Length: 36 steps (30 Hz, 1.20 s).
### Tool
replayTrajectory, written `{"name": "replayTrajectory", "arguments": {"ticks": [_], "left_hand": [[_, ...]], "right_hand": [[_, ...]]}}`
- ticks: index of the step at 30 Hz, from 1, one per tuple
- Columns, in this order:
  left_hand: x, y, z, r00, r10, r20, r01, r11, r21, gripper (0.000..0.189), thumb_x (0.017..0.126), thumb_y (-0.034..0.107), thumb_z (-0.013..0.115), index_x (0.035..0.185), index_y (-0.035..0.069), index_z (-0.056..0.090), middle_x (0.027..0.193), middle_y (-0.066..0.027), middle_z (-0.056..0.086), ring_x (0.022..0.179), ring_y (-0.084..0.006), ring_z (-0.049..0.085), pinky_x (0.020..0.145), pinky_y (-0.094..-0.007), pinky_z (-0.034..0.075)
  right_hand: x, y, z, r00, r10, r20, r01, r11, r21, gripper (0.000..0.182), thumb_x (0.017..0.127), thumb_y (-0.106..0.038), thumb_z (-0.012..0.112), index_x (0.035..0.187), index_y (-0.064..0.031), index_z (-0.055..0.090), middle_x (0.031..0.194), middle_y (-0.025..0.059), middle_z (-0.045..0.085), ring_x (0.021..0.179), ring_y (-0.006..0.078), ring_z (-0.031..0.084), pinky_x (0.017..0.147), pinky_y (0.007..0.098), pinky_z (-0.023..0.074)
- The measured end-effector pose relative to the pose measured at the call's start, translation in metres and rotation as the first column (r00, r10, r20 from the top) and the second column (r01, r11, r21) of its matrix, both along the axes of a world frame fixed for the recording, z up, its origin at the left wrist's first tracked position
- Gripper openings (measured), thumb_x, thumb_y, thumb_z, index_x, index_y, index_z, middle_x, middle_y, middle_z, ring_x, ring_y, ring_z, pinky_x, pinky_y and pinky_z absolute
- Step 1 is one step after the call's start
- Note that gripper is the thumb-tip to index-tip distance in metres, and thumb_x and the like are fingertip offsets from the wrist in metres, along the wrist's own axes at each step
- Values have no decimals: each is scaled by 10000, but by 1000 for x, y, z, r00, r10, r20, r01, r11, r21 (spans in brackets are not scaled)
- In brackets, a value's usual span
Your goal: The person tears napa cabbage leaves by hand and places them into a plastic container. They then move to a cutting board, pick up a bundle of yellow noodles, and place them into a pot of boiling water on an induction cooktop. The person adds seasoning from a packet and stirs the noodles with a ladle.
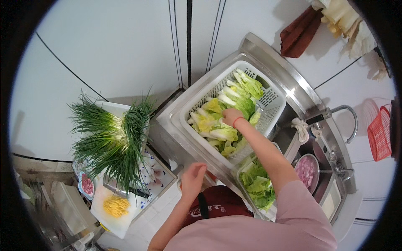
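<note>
My right hand (231, 116), a red band at its wrist, reaches down into lettuce leaves (236, 98) in a white slotted plastic basket (276, 102). The leaves hide its fingertips, so its grip is unclear. The basket rests on the steel draining surface of a sink unit. My left hand (193, 180) hovers near the unit's front edge with loosely curved fingers and nothing visible in them. Close to my body, more green lettuce leaves (258, 185) fill a clear rectangular container (239, 179), partly covered by my right arm.
Left stand bunched green chives (116, 131), a knife (138, 192), a board (122, 227) with shredded yellow food (116, 206), and a small dish of chopped meat (87, 184). At right, a metal bowl (316, 163) of meat sits in the sink below a faucet (350, 109).
</note>
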State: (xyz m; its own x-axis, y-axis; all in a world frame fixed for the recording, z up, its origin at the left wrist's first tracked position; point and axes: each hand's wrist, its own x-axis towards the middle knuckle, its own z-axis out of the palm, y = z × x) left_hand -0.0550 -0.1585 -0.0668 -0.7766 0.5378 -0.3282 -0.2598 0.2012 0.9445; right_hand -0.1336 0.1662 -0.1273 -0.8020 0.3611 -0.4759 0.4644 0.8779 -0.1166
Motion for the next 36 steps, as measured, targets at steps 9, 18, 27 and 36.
{"name": "replayTrajectory", "arguments": {"ticks": [9,18,27,36], "left_hand": [[-12,-6,-1,999,42,4,-42,997,72,167,942,133,597,1031,3,653,929,-71,702,878,-131,637,823,-274,488],[-58,9,23,999,30,-43,-31,999,-24,213,973,171,558,1071,1,640,978,-65,685,932,-135,617,846,-281,476],[-52,131,79,840,140,525,-381,840,386,413,967,393,587,1104,5,555,1016,-48,611,922,-150,580,829,-312,475],[-25,164,122,860,-203,-468,301,942,145,348,957,300,605,892,-41,626,617,-82,521,590,-119,416,543,-315,363]], "right_hand": [[8,50,54,839,3,-544,-77,991,-113,191,858,-155,610,1043,-127,644,896,105,685,852,261,657,780,384,504],[62,52,154,707,-442,-551,-141,676,-723,147,936,-117,595,1070,-60,615,790,-76,474,712,18,395,642,193,345],[135,-15,206,682,-578,-448,-50,574,-817,168,945,-111,608,1095,-46,646,935,-42,613,869,36,529,791,212,423],[226,-61,243,485,-478,-733,70,856,-512,172,868,-103,683,1029,-54,722,921,59,694,809,123,601,717,262,466]]}}
